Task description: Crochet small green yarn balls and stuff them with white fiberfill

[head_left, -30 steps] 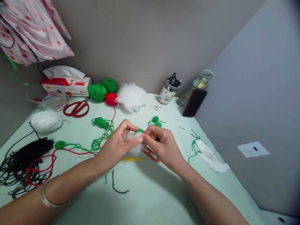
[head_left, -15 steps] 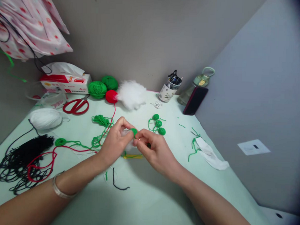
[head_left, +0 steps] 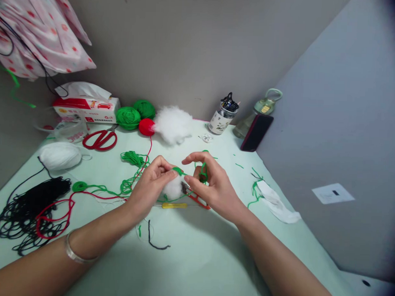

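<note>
My left hand (head_left: 150,187) is closed around a small green crocheted piece (head_left: 177,170) with a tuft of white stuffing (head_left: 172,189) bulging from it. My right hand (head_left: 212,185) pinches the stuffing at the piece's edge with thumb and middle finger, its index finger raised. Green yarn (head_left: 203,170) runs over its fingers. Below the hands lie a yellow-handled crochet hook (head_left: 173,205) and small red snips (head_left: 197,200) on the pale green table (head_left: 193,260).
Behind the hands are a pile of white stuffing (head_left: 173,124), green yarn balls (head_left: 128,118), a red ball (head_left: 147,127), red scissors (head_left: 99,140) and a tissue box (head_left: 86,109). White yarn (head_left: 60,156) and black yarn (head_left: 27,211) lie left. A jar (head_left: 222,118), bottle (head_left: 255,115) and phone (head_left: 256,133) stand at the right.
My right hand has opened out a little and lifted its index finger, and more white stuffing now shows below the green piece. The red snips have come back into sight.
</note>
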{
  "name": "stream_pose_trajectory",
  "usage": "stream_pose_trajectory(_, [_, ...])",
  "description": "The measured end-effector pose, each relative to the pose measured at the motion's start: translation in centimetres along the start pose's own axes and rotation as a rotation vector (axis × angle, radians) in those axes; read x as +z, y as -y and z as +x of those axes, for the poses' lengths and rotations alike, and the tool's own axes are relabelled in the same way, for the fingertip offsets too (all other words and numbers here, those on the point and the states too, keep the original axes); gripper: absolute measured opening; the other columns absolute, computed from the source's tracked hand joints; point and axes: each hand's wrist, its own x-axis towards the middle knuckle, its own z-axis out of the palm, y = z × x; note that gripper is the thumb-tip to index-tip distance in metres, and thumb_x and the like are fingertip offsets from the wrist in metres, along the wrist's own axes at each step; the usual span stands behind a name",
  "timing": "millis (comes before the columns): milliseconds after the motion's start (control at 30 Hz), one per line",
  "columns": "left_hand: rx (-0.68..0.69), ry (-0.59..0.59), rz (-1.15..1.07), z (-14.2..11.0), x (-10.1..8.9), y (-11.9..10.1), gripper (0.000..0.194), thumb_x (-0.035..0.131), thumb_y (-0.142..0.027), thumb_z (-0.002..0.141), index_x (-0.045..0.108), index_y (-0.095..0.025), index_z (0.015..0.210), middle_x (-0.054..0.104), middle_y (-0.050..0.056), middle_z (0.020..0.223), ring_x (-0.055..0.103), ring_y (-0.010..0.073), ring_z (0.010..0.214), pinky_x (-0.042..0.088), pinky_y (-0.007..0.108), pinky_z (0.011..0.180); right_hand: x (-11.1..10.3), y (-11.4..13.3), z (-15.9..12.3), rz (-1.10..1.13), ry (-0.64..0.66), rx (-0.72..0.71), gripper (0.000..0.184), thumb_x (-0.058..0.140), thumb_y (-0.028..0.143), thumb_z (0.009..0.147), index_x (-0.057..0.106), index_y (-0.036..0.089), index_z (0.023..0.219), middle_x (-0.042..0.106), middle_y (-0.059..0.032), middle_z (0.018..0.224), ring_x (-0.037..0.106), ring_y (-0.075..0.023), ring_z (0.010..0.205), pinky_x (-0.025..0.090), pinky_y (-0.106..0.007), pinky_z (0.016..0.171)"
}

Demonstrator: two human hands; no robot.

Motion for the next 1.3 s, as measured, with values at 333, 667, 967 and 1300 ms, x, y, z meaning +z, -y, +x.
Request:
stream_pose_trajectory(333, [0.005,0.020,0.039,-0.1,0.0,0.0,0.021,0.068,-0.035,0.085,0.052,-0.022,0.080,0.055,-0.006,0.071,0.048,0.0128,0.061,0.034,0.026,0.057,1.0,-1.4,0.4,-0.263,0.003,0.000,0.023,0.056,0.030,0.096,0.053,0.021,0.075,0.054,0.0025,0.068,0.047,-0.0134,0.065,0.034,-0.028,0.063])
stream_pose_trajectory(667, [0.034,0.160,0.095,-0.3,0.0,-0.3,0.025,0.069,-0.039,0.090,0.051,-0.021,0.087,0.058,-0.003,0.078,0.052,0.0137,0.073,0.039,0.027,0.067,-0.3,-0.2,0.3,-0.081,0.035,0.058,0.028,0.055,0.036,0.097,0.054,0.020,0.074,0.051,0.0032,0.065,0.045,-0.0127,0.065,0.034,-0.026,0.062])
stream_pose_trajectory(967, [0.292,0.026,0.275,0.4,0.0,0.6,0.021,0.064,-0.024,0.084,0.043,-0.024,0.081,0.063,0.000,0.089,0.057,0.0176,0.080,0.044,0.033,0.074,2.0,0.4,-0.7,-0.055,0.059,0.084,0.026,0.053,0.030,0.097,0.053,0.020,0.073,0.043,0.0055,0.064,0.037,-0.0109,0.061,0.029,-0.026,0.058])
stream_pose_trajectory(1300, [0.338,0.079,0.370,-0.1,-0.2,-0.6,0.021,0.065,-0.022,0.086,0.048,-0.024,0.098,0.056,0.002,0.105,0.058,0.0192,0.101,0.046,0.038,0.091,1.0,-1.6,0.7,-0.024,-0.075,0.120,0.023,0.062,0.034,0.091,0.063,0.019,0.073,0.051,0.0048,0.060,0.041,-0.0104,0.057,0.032,-0.025,0.056])
